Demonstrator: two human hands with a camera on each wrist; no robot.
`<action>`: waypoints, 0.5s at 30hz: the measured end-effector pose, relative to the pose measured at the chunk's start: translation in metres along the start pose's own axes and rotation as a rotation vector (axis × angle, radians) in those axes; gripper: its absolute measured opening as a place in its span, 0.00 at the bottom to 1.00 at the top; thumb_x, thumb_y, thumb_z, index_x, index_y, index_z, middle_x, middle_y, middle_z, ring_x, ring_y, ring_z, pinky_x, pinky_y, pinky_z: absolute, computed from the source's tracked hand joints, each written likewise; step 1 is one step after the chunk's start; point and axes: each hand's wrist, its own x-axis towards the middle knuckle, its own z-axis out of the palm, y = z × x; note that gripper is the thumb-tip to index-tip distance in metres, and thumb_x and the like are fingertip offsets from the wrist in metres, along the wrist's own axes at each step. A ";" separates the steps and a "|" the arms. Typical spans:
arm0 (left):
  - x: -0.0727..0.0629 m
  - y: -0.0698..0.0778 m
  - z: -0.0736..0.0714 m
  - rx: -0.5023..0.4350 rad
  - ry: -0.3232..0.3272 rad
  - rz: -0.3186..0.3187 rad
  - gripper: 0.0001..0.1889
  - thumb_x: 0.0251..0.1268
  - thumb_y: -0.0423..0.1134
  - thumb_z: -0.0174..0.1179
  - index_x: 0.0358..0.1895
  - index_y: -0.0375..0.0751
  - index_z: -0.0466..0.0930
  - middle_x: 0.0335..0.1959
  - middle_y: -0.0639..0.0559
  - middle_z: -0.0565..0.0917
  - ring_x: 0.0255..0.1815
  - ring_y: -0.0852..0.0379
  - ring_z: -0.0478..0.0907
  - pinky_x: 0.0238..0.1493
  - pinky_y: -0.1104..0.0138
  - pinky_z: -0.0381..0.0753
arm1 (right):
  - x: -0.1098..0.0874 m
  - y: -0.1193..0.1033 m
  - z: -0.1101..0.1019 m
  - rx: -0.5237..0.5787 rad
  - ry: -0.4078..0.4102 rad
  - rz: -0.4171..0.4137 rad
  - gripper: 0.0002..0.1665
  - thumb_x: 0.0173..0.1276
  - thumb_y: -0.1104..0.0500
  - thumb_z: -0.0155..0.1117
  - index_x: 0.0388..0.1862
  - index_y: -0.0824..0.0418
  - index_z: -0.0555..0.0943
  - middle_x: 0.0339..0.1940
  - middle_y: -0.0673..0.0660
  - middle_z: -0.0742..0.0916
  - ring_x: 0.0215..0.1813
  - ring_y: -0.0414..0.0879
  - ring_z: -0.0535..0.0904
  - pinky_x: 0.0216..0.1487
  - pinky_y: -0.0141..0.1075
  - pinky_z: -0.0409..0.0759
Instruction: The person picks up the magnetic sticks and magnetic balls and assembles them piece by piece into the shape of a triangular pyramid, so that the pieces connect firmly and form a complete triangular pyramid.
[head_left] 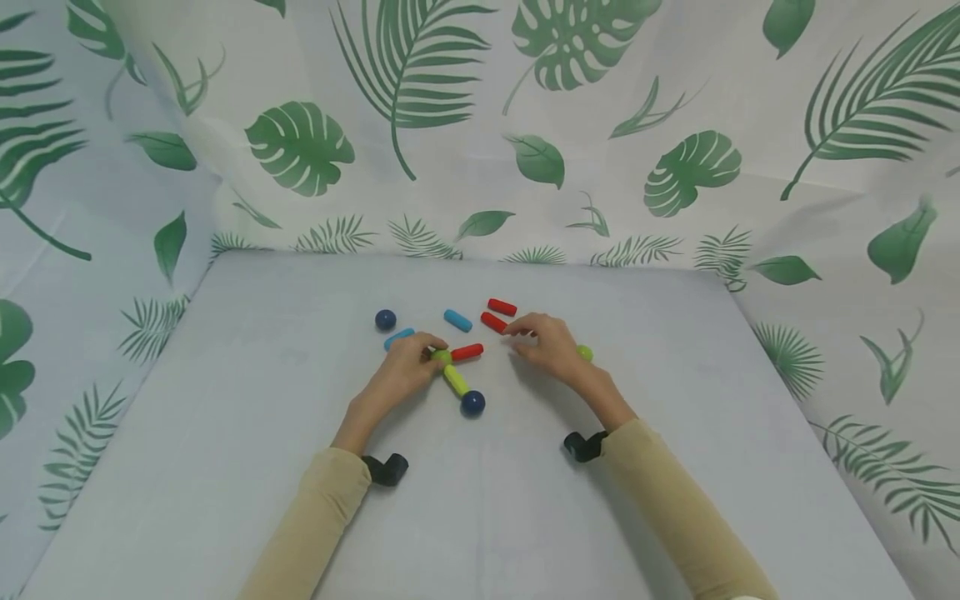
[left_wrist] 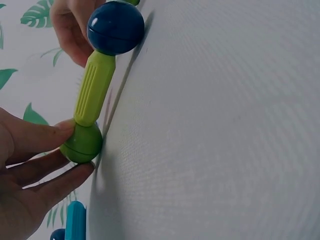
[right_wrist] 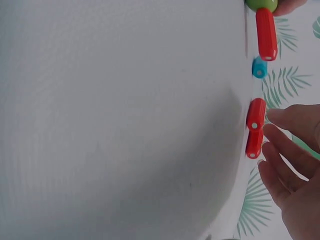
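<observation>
My left hand [head_left: 405, 367] pinches a green ball [left_wrist: 82, 145] between thumb and fingers. From that ball a yellow-green rod [left_wrist: 94, 90] runs to a dark blue ball [left_wrist: 116, 27] at its other end. A red rod [head_left: 468, 352] also sticks out of the green ball, toward the right. Slightly parted fingers of my right hand [head_left: 551, 346] hover close to a red rod [head_left: 493, 322], with a second red rod [head_left: 502, 307] just behind it. In the right wrist view, nothing is between the right thumb and fingers.
Behind my left hand lie a light blue rod [head_left: 399, 338] and a dark blue ball [head_left: 386, 320]. Another light blue rod [head_left: 457, 320] is between the hands, farther back. A green ball [head_left: 585, 353] sits partly hidden beside my right wrist. Leaf-patterned cloth [head_left: 450, 192] borders the white table [head_left: 480, 517].
</observation>
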 end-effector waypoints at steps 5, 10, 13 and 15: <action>-0.001 0.001 -0.001 -0.004 0.007 -0.003 0.17 0.68 0.30 0.66 0.58 0.35 0.83 0.52 0.43 0.86 0.48 0.48 0.79 0.53 0.57 0.83 | -0.006 0.006 -0.011 -0.009 0.019 0.009 0.16 0.70 0.66 0.66 0.56 0.62 0.86 0.54 0.60 0.89 0.57 0.56 0.81 0.61 0.51 0.82; -0.002 0.002 -0.001 -0.009 0.002 -0.012 0.17 0.68 0.31 0.66 0.59 0.36 0.83 0.53 0.43 0.85 0.49 0.49 0.78 0.54 0.57 0.83 | -0.016 0.016 -0.020 -0.020 0.053 0.008 0.15 0.69 0.68 0.65 0.54 0.65 0.86 0.52 0.62 0.89 0.56 0.59 0.81 0.60 0.54 0.82; -0.002 0.002 0.000 -0.016 -0.001 -0.015 0.17 0.68 0.31 0.66 0.59 0.36 0.83 0.53 0.43 0.85 0.49 0.48 0.78 0.54 0.56 0.83 | -0.021 0.023 -0.024 -0.037 0.065 0.008 0.15 0.68 0.68 0.66 0.53 0.66 0.87 0.52 0.63 0.89 0.56 0.60 0.81 0.60 0.56 0.81; -0.003 0.002 0.000 -0.020 -0.001 -0.016 0.17 0.68 0.31 0.66 0.59 0.36 0.83 0.53 0.43 0.85 0.50 0.48 0.78 0.55 0.56 0.83 | -0.025 0.027 -0.027 -0.044 0.070 0.008 0.15 0.67 0.68 0.67 0.53 0.66 0.87 0.53 0.63 0.89 0.57 0.61 0.81 0.60 0.57 0.80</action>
